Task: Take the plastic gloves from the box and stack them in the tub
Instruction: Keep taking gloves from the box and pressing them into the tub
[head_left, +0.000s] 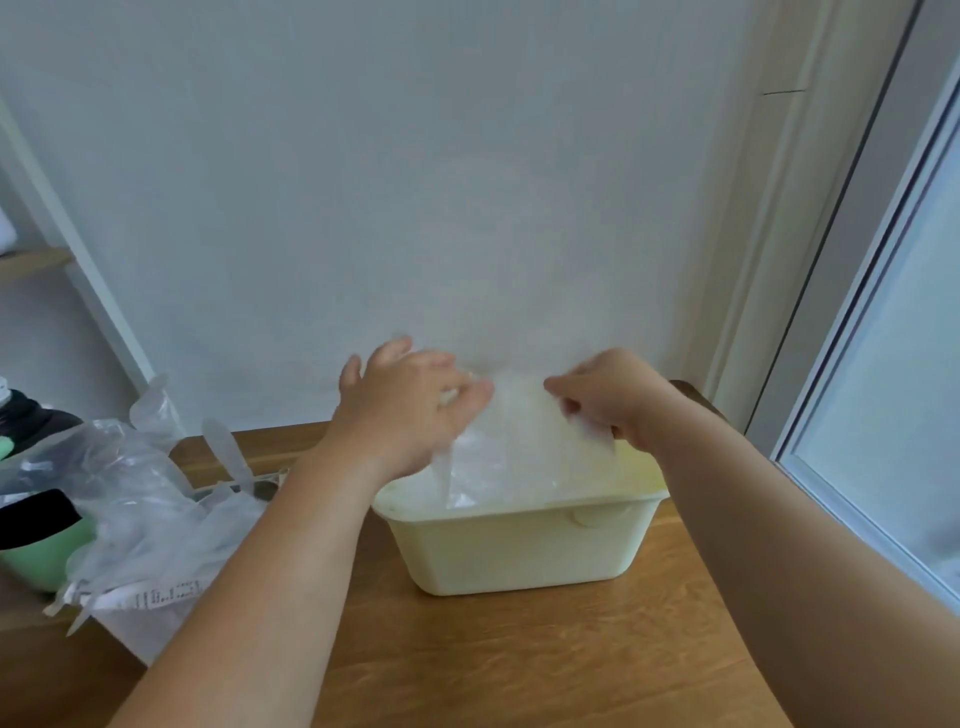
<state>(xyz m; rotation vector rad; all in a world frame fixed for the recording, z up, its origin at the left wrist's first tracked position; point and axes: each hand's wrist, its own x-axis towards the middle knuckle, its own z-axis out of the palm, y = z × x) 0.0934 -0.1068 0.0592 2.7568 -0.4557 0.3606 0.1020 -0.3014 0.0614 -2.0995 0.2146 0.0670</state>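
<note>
Head view: plastic glove (511, 441) held spread above tub (519, 551), lower edge dipping inside rim. Pinched with curled fingers at upper left by left hand (405, 410), at upper right by right hand (613, 400). Loose glove pile (140, 499) spilling from box (150, 603), left of tub on wooden table (519, 670).

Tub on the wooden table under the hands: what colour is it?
The tub is plain pale cream-yellow, with no pattern. The head view shows it best.
</note>
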